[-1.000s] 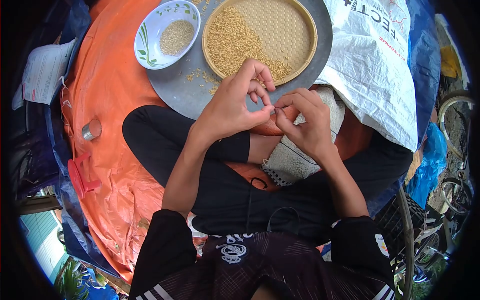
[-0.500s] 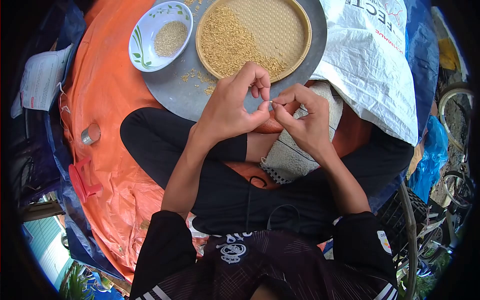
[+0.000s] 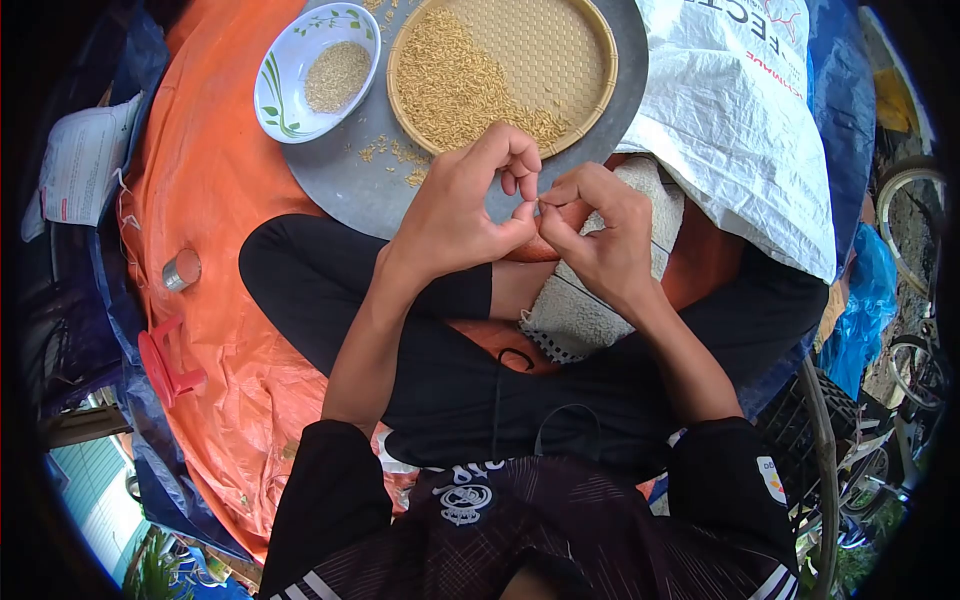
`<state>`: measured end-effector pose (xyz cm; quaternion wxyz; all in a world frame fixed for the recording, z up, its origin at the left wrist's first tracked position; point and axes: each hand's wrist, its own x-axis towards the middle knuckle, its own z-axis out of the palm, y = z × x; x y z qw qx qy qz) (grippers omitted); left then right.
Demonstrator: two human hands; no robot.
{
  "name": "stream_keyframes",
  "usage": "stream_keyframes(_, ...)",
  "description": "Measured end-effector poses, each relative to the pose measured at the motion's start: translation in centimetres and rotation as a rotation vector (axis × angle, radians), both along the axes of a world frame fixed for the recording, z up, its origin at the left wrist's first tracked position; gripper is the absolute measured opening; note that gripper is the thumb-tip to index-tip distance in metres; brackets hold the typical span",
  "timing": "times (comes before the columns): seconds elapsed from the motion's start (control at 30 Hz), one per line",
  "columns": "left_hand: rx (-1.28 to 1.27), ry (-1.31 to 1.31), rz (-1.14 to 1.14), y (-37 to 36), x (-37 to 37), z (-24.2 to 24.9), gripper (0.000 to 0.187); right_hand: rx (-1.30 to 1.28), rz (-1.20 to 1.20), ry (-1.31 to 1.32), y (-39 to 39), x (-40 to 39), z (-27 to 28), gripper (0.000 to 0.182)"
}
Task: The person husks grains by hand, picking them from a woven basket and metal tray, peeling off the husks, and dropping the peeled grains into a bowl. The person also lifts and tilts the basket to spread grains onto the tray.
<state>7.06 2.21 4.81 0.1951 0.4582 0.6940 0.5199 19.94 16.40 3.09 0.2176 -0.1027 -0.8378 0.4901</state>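
My left hand (image 3: pixel 462 212) and right hand (image 3: pixel 598 243) meet fingertip to fingertip over my crossed legs, both pinched on a single rice grain (image 3: pixel 539 206) — it is tiny, barely visible between the thumbs and forefingers. Just beyond my knuckles lies the woven tray (image 3: pixel 566 52) of unhusked rice, resting on a round metal platter (image 3: pixel 345 182) with loose grains scattered beside it. A white bowl (image 3: pixel 283 100) of grain sits at the platter's left edge — an orange tarp (image 3: pixel 210 210) spreads underneath.

Two hands, the left hand (image 3: pixel 455 215) and the right hand (image 3: pixel 600 245), are in view. One woven tray (image 3: pixel 502 72), one bowl (image 3: pixel 316 72), one metal can (image 3: pixel 181 269) and one white sack (image 3: pixel 745 110) lie around them.
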Motion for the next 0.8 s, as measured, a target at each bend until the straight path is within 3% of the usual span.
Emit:
stream_keyframes(0.37, -0.033, -0.045, 0.025, 0.1, 0.3, -0.6, 0.036, 0.026, -0.033, 0.009, -0.1, 0.1, -0.3, 0.012)
stream_keyframes(0.8, 0.024, -0.066, 0.017, 0.3, 0.7, -1.2, 0.032, -0.266, -0.060, -0.171, 0.1, 0.3, 0.4, 0.010)
